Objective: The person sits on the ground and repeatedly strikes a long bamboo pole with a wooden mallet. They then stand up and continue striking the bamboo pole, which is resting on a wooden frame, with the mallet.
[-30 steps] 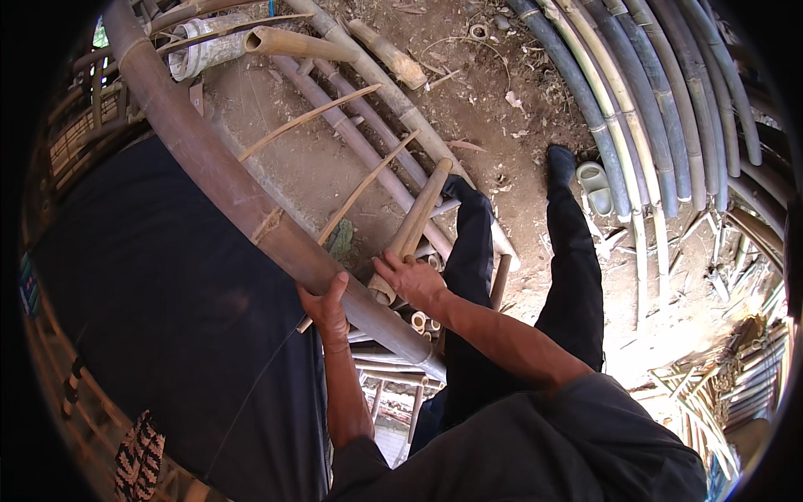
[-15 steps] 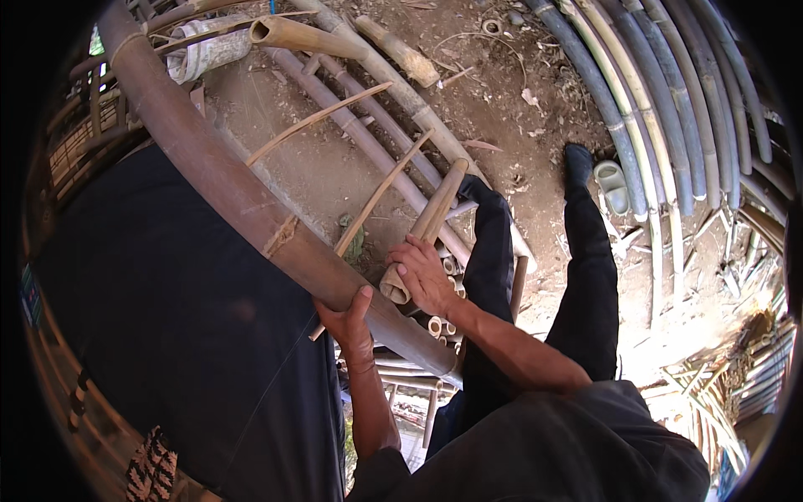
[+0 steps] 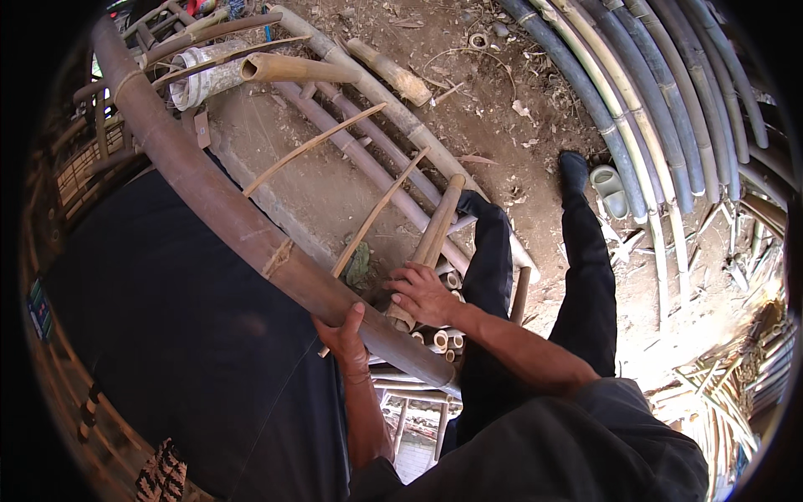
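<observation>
A thick brown bamboo pole (image 3: 209,197) runs slantwise from the upper left to my lap. Near its lower end my left hand (image 3: 343,335) grips it, thumb on top and fingers hidden beneath. My right hand (image 3: 428,294) is wrapped over a shorter tan bamboo piece (image 3: 441,219) that slants away to the upper right. The near end of this piece sits right beside the thick pole, partly covered by my hand. A thin bamboo strip (image 3: 376,213) passes under the thick pole, and its tip shows next to my left hand.
Dark cloth (image 3: 184,335) spreads over the left side. Long bamboo poles (image 3: 644,92) lie at the upper right, near a sandal (image 3: 609,191). A bamboo frame (image 3: 393,105) rests on the soil beyond my hands. Several cut bamboo tubes (image 3: 443,339) are stacked below. A whitish bucket (image 3: 205,75) lies far left.
My right hand has drawn the short bamboo piece slightly nearer me, and its hollow end now shows less beside the thick pole. My left hand keeps its hold.
</observation>
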A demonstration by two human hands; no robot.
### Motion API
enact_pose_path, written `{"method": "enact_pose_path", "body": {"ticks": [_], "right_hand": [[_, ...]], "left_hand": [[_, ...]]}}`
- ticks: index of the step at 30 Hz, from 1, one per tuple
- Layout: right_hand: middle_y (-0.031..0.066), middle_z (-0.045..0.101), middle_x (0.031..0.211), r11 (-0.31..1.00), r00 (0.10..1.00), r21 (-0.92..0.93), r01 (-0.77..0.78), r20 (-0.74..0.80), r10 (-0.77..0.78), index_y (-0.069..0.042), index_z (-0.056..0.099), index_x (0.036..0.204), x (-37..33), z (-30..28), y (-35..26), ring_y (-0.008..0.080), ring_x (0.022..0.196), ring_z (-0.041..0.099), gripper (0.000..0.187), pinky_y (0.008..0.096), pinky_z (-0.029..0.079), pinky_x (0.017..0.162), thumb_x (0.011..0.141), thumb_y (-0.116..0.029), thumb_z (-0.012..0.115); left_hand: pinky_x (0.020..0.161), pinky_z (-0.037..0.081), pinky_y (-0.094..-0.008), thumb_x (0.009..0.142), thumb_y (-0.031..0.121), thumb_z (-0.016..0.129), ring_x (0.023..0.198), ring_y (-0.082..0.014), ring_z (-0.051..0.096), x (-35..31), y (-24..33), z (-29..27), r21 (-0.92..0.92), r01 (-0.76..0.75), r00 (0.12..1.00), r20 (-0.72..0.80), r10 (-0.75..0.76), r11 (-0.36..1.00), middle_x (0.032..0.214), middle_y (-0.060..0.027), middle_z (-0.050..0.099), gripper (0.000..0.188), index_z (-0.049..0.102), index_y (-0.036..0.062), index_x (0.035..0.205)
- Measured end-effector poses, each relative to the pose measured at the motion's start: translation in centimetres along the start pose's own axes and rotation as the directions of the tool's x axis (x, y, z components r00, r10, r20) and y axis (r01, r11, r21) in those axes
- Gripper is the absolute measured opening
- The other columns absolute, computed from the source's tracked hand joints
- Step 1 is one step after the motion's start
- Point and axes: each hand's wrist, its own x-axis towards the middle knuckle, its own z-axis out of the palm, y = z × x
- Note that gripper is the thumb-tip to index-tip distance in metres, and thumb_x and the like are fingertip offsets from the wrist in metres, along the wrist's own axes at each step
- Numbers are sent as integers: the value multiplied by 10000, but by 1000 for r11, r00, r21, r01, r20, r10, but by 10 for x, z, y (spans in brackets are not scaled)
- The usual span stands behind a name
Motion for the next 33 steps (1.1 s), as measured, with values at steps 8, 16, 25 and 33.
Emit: {"method": "enact_pose_path", "body": {"ticks": [8,16,25,33], "right_hand": [[146,612,1223,890,921,427,-160,-259,290,-58,638,1152,13,4,0,387,1294,461,328,502,279,1138,1014,-218,386],[104,559,1207,987,995,159,-38,-90,53,-116,609,1117,-8,20,0,381,1324,402,234,562,232,1166,966,-180,442],[118,536,1119,999,990,-5,36,-136,-37,-96,600,1005,5,18,1,357,1193,451,175,528,304,1102,862,-135,508],[115,514,1278,996,996,27,-81,-28,82,-95,606,1169,2,19,1,388,1319,380,285,512,310,1106,913,-109,483]], "left_hand": [[1037,390,-354,693,65,828,1146,-223,522,-2,0,-1,13,34,999,-27,-33,999,1274,-105,517,814,419,-18,1392],[1064,375,-373,668,73,838,1181,-242,515,-4,-5,-20,-2,66,998,-20,-66,998,1301,-114,517,857,413,-14,1407],[1055,371,-363,701,174,860,1165,-227,508,-1,-15,-19,43,68,997,-50,-66,997,1298,-114,517,846,420,-29,1395],[960,454,-320,697,188,867,1044,-188,576,-47,-44,-32,13,279,959,56,-279,960,1166,-80,583,738,508,-35,1302]]}}
